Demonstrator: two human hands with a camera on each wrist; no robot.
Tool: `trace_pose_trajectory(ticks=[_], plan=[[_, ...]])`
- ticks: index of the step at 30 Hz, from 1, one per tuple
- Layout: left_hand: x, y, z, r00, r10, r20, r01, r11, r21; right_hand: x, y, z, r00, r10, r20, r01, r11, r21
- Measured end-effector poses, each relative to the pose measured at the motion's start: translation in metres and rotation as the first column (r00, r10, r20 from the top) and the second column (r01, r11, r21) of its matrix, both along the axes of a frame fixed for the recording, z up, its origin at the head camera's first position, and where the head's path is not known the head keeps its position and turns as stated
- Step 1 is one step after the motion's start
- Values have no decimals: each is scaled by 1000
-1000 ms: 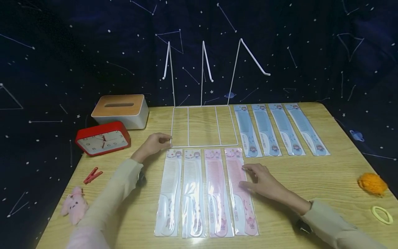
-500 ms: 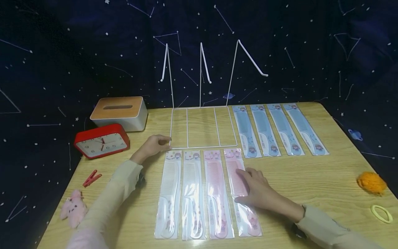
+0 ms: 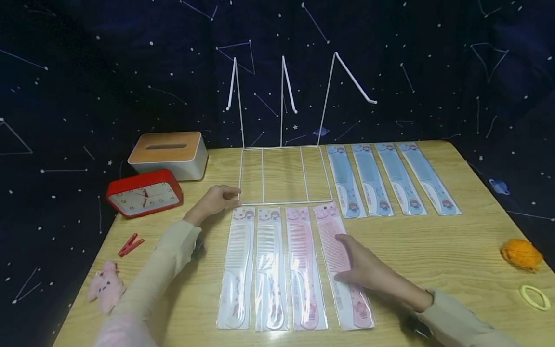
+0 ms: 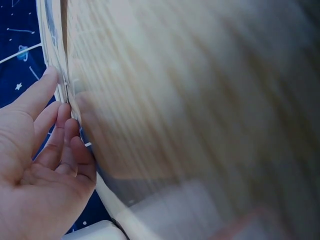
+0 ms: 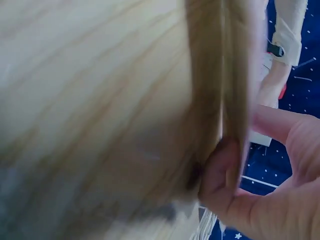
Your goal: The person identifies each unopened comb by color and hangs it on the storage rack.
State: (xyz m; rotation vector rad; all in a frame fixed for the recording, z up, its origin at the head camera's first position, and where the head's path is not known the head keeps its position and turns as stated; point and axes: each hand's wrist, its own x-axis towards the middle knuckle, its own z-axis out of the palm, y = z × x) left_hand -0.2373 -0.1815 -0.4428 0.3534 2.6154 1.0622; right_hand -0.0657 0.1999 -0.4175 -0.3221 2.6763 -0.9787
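The table (image 3: 433, 250) was pale wood with a fine straight grain and a matt finish. The white wire rack (image 3: 284, 176) looked like thin coated metal, smooth and faintly shiny. The pink comb (image 3: 342, 262) and its neighbours lay sealed in clear, glossy plastic sleeves that caught the light. The clock (image 3: 143, 193) had a shiny red plastic case, the tissue box (image 3: 169, 154) a matt white body with a wood-look lid. The yarn ball (image 3: 520, 254) was fuzzy orange, and the backdrop (image 3: 108, 72) a dark printed cloth.
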Motion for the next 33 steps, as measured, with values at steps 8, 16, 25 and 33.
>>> trace_pose_trajectory(ticks=[8,16,25,33], plan=[[-1,0,1,1000,0,-2,0,1000,2,-1,-5,29,996,-26,91,38,991,-127],[-4,-1,-2,999,-19,-29,19,1000,3,-20,-26,90,984,84,-155,-123,957,-262],[-3,1,-3,1000,-18,-20,19,999,32,-60,-73,138,934,147,-327,-300,821,-486],[-1,0,0,1000,-12,-6,12,1000,24,-78,-99,143,916,209,-342,-353,823,-444]])
